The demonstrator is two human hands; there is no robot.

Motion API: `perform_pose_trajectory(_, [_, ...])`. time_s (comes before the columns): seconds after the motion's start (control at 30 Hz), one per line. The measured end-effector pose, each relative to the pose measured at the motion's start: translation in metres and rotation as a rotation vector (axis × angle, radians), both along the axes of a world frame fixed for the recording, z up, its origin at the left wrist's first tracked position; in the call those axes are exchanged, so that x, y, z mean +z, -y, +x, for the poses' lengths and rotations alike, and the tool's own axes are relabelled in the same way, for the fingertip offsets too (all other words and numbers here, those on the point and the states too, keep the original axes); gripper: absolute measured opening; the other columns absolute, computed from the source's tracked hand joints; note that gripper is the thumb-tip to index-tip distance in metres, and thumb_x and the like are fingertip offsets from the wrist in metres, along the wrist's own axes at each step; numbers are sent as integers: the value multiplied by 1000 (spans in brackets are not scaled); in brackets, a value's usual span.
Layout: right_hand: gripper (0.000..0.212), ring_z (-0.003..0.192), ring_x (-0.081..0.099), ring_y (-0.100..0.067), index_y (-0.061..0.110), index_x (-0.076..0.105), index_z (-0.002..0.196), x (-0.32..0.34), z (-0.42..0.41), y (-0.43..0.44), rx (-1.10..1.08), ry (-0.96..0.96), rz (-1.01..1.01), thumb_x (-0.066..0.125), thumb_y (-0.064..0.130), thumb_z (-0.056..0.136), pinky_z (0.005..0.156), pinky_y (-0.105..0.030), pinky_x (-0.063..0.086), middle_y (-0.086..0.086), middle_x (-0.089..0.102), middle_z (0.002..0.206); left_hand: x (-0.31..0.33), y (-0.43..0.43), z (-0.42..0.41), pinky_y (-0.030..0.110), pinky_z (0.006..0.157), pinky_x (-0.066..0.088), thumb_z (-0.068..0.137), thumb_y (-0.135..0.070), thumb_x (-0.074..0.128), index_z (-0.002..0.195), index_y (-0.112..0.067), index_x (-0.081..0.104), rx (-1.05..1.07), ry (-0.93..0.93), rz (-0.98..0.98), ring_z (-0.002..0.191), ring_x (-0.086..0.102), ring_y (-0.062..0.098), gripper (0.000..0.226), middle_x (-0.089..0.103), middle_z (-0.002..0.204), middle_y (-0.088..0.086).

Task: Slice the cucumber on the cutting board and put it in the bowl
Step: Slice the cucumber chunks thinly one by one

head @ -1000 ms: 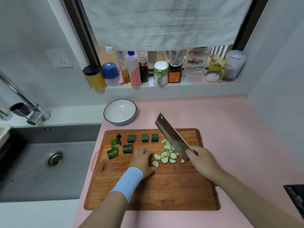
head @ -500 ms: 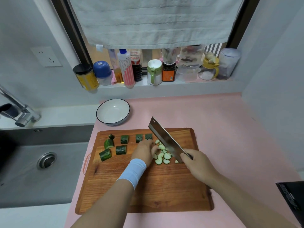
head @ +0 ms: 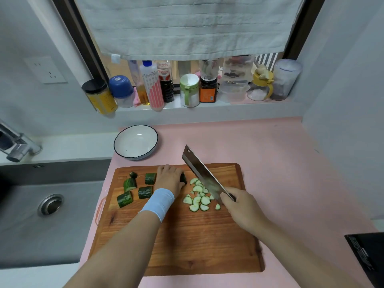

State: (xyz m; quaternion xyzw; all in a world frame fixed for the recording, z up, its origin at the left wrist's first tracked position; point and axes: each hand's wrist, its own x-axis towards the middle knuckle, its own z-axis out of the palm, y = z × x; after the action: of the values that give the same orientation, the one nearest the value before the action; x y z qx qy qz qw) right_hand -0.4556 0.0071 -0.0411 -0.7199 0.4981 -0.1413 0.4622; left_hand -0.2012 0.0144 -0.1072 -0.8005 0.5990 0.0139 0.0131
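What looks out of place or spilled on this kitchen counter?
Nothing much: the pale cucumber slices all lie on the wooden cutting board. Only the black-lidded yellow jar on the windowsill leans, seemingly overhanging the edge.

The counter (head: 270, 154) is flat pink and the cutting board (head: 197, 246) a reddish-brown wood with darker grain streaks; the cucumber chunks (head: 124, 199) are dark green, the cucumber slices (head: 199, 201) pale green-white rimmed in dark green; the bowl (head: 136, 142) is white with a thin black rim. The cleaver (head: 201, 173) is silver-grey steel; the wristband (head: 159, 201) light blue; the sink (head: 41, 225) matt grey; the towel (head: 187, 28) pale grey with faint horizontal ribs; a jar (head: 99, 96) is yellow with a black lid, a squeeze bottle (head: 152, 86) pink-striped under a blue cap.
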Motion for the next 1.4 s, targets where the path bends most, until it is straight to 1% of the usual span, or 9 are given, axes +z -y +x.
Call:
perform_pose_trajectory(0.17, [29, 61, 58, -18, 26, 61, 72, -3, 8, -7, 54, -32, -5, 50, 33, 97, 60, -31, 39, 0, 63, 66, -11, -49, -1, 35, 85, 27, 71, -40, 81, 104, -24, 66, -64, -55, -284, 96, 49, 21, 40, 66, 96, -6])
perform_pose_trajectory(0.27, [27, 61, 59, -13, 27, 68, 78, -1, 16, -18, 109, -50, -22, 51, 31, 100, 57, -26, 39, 1, 67, 71, -21, -87, -6, 34, 84, 35, 74, -37, 79, 108, -21, 65, -26, -221, -377, 94, 53, 21, 40, 62, 97, -3])
perform_pose_trajectory(0.37, [28, 61, 56, -16, 20, 64, 77, 0, 28, -32, 159, -67, -31, 51, 29, 100, 56, -28, 36, -1, 61, 67, -30, -121, -11, 31, 88, 46, 80, -31, 73, 113, -16, 62, 57, -415, -344, 97, 54, 19, 38, 59, 104, 0])
perform_pose_trajectory(0.5, [30, 55, 48, -10, 23, 54, 69, 0, 43, -56, 214, -121, -67, 51, 29, 98, 58, -34, 34, 5, 53, 59, -34, -154, -16, 19, 88, 34, 74, -27, 78, 103, -14, 62, 190, -568, -362, 97, 52, 21, 36, 57, 99, 0])
perform_pose_trajectory(0.7, [32, 55, 45, -6, 32, 51, 66, 2, 51, -91, 271, -226, -94, 50, 31, 97, 57, -30, 35, 10, 52, 59, -35, -179, -25, 29, 81, 36, 73, -34, 77, 85, -18, 54, 275, -571, -374, 89, 47, 20, 31, 53, 91, -1])
perform_pose_trajectory(0.83, [33, 57, 49, -7, 44, 55, 67, 2, 47, -103, 314, -300, -133, 48, 32, 98, 54, -24, 33, 15, 56, 61, -39, -189, -28, 25, 80, 36, 79, -24, 72, 85, -12, 58, 233, -549, -445, 89, 45, 19, 20, 53, 92, 2])
perform_pose_trajectory(1.0, [20, 64, 59, -11, 31, 65, 92, -4, 44, -101, 376, -316, -139, 46, 34, 98, 59, -28, 44, 9, 63, 70, -42, -191, -27, 21, 79, 39, 78, -13, 74, 87, -12, 64, 162, -560, -496, 88, 48, 16, 14, 55, 91, -1])
perform_pose_trajectory(1.2, [21, 71, 62, -9, 32, 67, 103, -6, 46, -95, 476, -292, -133, 47, 30, 97, 62, -24, 46, 10, 67, 77, -43, -189, -31, 20, 80, 37, 81, -18, 73, 89, -13, 65, 132, -483, -490, 90, 46, 14, 12, 56, 92, -1])
perform_pose_trajectory(1.4, [34, 84, 67, -12, 43, 63, 125, -6, 47, -97, 507, -333, -216, 44, 35, 97, 79, -35, 56, 11, 73, 91, -45, -187, -27, 25, 86, 44, 82, -15, 72, 92, -13, 69, 46, -482, -530, 93, 54, 18, 11, 62, 97, -1])
